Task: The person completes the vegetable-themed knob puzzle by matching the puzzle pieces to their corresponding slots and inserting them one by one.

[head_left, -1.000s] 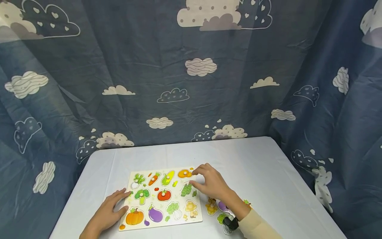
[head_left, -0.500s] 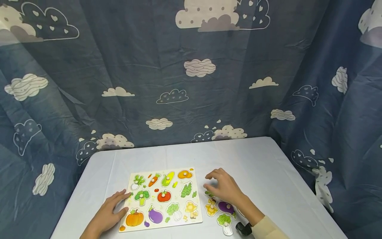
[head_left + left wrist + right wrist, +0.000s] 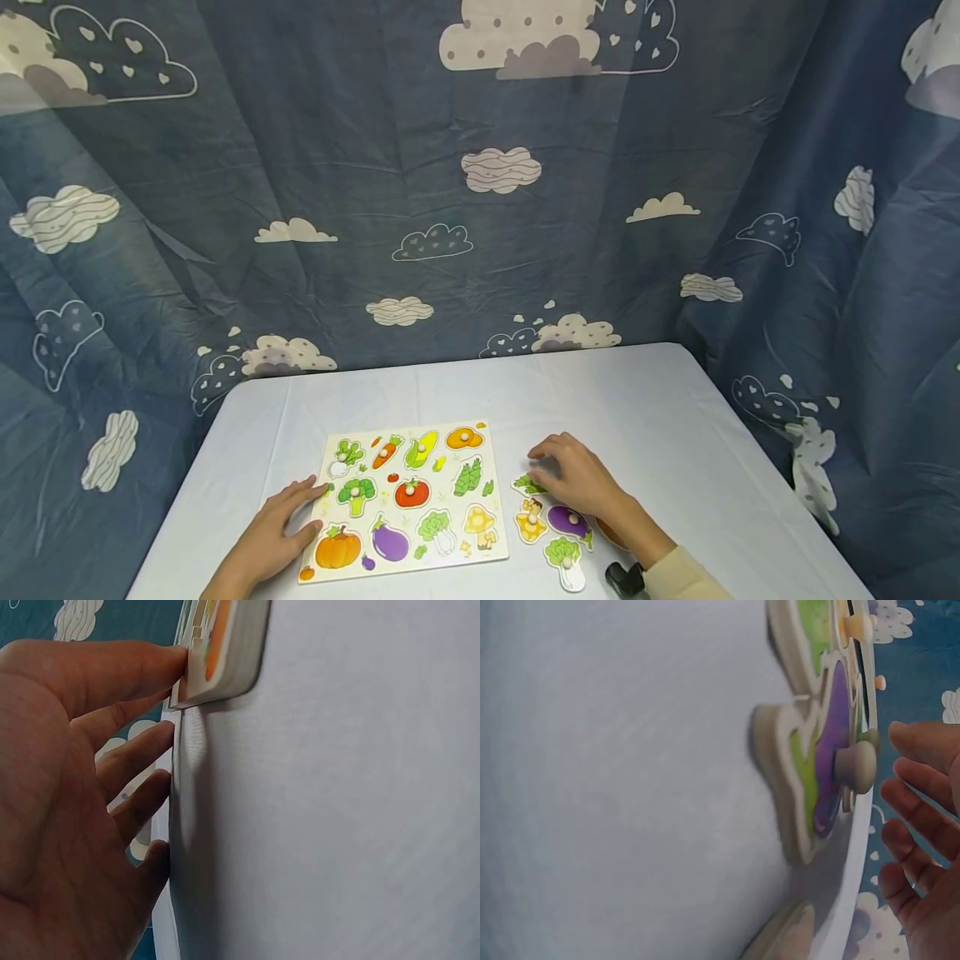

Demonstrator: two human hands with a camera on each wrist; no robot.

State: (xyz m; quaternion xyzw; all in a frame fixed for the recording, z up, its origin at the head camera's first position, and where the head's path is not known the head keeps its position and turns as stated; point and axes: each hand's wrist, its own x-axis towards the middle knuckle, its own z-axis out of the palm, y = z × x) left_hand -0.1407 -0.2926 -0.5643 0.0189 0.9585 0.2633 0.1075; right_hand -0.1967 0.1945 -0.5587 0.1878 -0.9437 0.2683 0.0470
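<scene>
A vegetable puzzle board lies flat on the white table. My left hand rests at its left edge, fingers extended; the left wrist view shows the thumb touching the board's corner. To the right of the board, my right hand hovers with loosely bent fingers over a green leafy puzzle piece, which it partly hides. Nothing shows between its fingers in the right wrist view. Close by lie a yellow mushroom piece, an eggplant piece with a round knob, and a bok choy piece.
Under the right forearm an orange-brown piece is mostly hidden. Knobbed tomato, broccoli and carrot pieces sit in the board. A black strap device is on the right wrist. A patterned blue curtain hangs behind the table.
My right hand has moved from the board's upper right corner, rightward and slightly down, to the loose pieces. The left hand stays in place.
</scene>
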